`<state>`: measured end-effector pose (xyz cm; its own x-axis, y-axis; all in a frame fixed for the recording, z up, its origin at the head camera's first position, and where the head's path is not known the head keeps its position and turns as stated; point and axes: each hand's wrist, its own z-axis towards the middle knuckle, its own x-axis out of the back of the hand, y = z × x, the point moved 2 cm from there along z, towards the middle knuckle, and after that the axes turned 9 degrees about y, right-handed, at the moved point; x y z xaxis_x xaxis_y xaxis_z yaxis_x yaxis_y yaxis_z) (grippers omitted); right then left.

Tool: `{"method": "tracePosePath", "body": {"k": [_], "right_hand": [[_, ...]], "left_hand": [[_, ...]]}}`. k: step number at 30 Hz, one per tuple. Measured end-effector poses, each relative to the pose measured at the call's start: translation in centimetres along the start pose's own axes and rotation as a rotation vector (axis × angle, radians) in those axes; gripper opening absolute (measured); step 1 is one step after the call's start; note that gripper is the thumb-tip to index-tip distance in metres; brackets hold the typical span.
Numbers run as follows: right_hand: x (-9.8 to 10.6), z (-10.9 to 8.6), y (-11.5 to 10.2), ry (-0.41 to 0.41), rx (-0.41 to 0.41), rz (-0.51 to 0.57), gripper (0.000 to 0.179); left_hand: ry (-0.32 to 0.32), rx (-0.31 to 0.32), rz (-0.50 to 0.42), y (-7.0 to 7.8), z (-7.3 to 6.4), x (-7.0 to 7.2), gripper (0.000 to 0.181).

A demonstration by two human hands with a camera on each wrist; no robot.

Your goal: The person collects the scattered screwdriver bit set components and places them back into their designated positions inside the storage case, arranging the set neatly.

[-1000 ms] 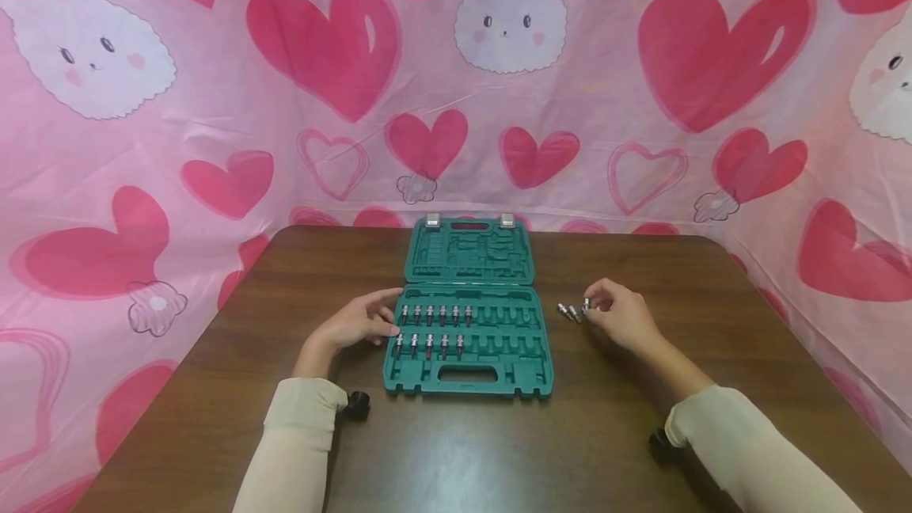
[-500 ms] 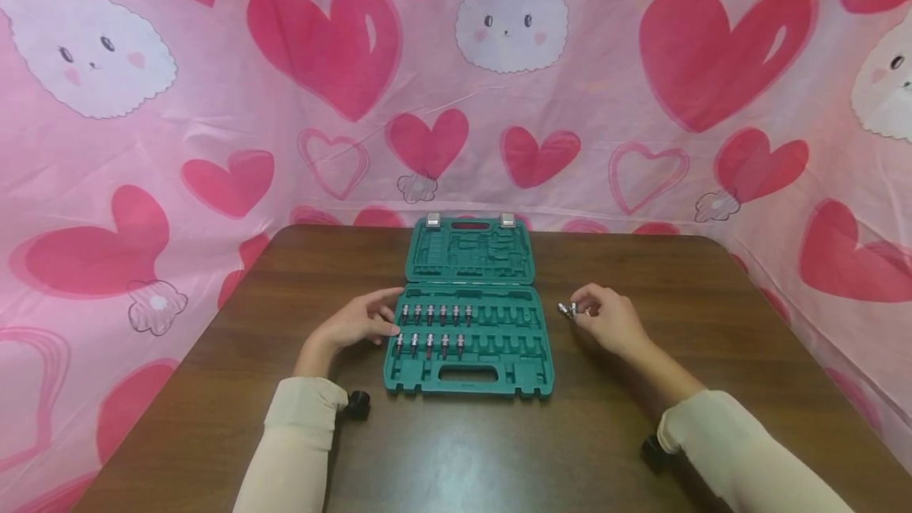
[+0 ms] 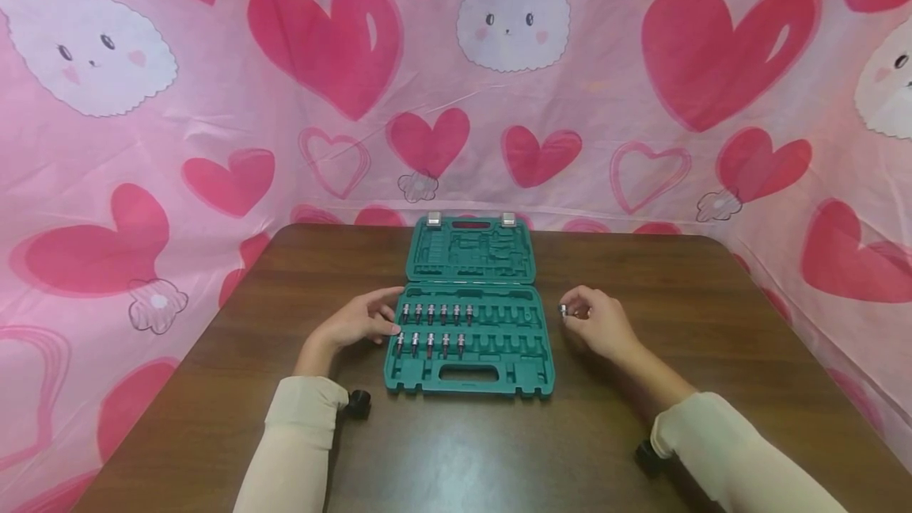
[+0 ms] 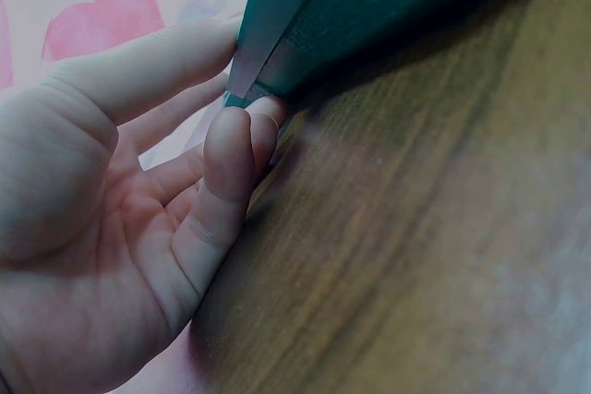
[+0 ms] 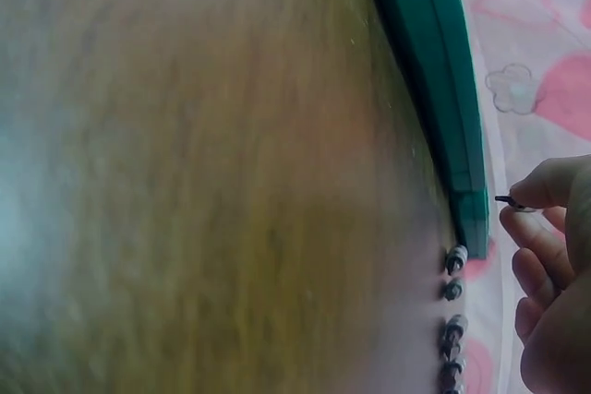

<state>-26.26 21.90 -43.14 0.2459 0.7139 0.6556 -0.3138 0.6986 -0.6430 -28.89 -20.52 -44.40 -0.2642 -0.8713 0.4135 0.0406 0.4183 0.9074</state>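
Observation:
A green plastic socket case [image 3: 530, 374] lies opened flat on the table, its lid [image 3: 470, 248] tipped back. Chrome bit sockets [image 3: 431, 313] fill the left part of both rows; the slots on the right are vacant. My left hand [image 3: 359, 319] touches the case's left edge, thumb and index spread along it. In the left wrist view the other fingers [image 4: 226, 149] bend beside the case wall. Just right of the case, my right hand [image 3: 598, 325] pinches a bit socket [image 5: 509, 200] between thumb and index, its dark tip sticking out.
Loose metal bit sockets [image 5: 452, 348] lie on the brown table [image 5: 231, 182] by the case's side in the right wrist view; in the head view the right hand hides them. A pink heart-print cloth [image 3: 427, 62] hangs behind and around the table.
My right hand has moved left toward the case with the bit socket, now covering the loose ones in the head view. The left hand and the case have stayed in place.

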Motion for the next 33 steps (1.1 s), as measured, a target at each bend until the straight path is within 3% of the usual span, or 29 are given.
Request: {"method": "tracePosePath", "body": {"k": [9,33], "right_hand": [[-1.0,-0.3,-1.2,-0.042,-0.029,0.021,0.019],[-3.8,-0.6,-4.0,-0.027,-0.007,0.104,0.02]], "left_hand": [[0.003,0.013,0.002,-0.1,0.0,0.0,0.072],[-0.03,-0.022,-0.014,0.4,-0.2,0.0,0.072]]}}
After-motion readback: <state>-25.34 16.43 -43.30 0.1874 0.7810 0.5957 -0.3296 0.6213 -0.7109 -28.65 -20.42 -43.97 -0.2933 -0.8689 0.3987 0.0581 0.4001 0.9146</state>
